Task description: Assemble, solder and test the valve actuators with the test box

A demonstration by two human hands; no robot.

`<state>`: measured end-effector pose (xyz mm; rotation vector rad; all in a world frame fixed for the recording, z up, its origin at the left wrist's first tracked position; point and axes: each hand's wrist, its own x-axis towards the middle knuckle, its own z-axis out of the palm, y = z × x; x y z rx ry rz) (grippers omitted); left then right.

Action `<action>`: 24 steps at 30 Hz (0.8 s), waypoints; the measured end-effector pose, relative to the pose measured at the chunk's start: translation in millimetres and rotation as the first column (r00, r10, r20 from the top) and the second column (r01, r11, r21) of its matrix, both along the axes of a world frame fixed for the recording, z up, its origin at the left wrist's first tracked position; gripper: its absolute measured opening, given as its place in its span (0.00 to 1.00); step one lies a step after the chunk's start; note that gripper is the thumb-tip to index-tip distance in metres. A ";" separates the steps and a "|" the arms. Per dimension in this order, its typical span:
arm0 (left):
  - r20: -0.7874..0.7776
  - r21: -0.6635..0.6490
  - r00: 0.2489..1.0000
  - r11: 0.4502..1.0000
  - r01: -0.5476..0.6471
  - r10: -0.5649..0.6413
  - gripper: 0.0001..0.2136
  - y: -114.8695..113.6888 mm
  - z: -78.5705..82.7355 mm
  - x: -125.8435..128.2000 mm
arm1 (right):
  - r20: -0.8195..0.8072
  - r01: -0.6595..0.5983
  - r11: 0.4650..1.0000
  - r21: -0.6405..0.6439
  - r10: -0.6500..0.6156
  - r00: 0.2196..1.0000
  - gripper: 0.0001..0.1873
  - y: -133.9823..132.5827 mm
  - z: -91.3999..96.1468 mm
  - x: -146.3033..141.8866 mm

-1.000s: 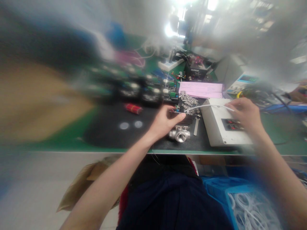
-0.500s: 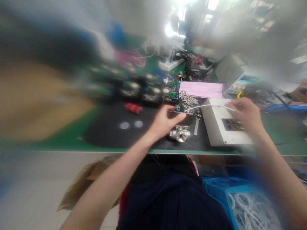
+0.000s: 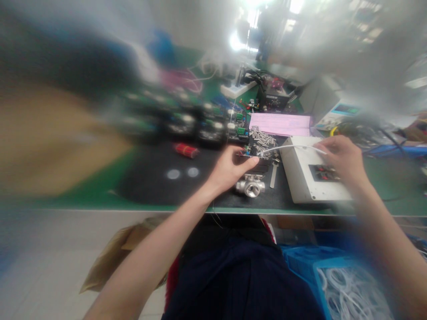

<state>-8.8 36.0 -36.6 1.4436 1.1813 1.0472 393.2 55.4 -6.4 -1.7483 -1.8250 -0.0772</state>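
Observation:
My left hand point(image 3: 231, 168) is closed on a small circuit board point(image 3: 247, 151) with green and blue parts, just above a metal valve body point(image 3: 251, 186) with open ports. From the board a white cable point(image 3: 290, 146) arches rightward over a white box point(image 3: 300, 166). Its far end is pinched by the fingers of my right hand point(image 3: 343, 155), above the box's panel of red and black terminals point(image 3: 323, 172). How the cable meets the board is too small to make out.
Beyond my left hand lie many small metal pins point(image 3: 263, 137) and a pink sheet point(image 3: 280, 123). Several boards point(image 3: 210, 129) stand to the left, near a red roll point(image 3: 186, 150). A flat metal strip point(image 3: 274, 175) lies by the box. Below right is a blue bin point(image 3: 300, 260) of white cables.

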 end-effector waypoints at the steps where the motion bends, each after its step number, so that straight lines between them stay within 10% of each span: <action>1: -0.001 -0.001 1.000 1.000 -0.002 0.002 0.31 0.1 0.0 0.3 | -0.001 -0.001 1.000 0.001 0.001 1.000 0.15 0.4 -0.3 0.4; 24: 0.010 -0.002 1.000 1.000 0.000 0.001 0.32 0.6 -1.5 0.1 | 0.018 0.020 1.000 0.009 -0.020 1.000 0.12 3.4 -1.8 2.6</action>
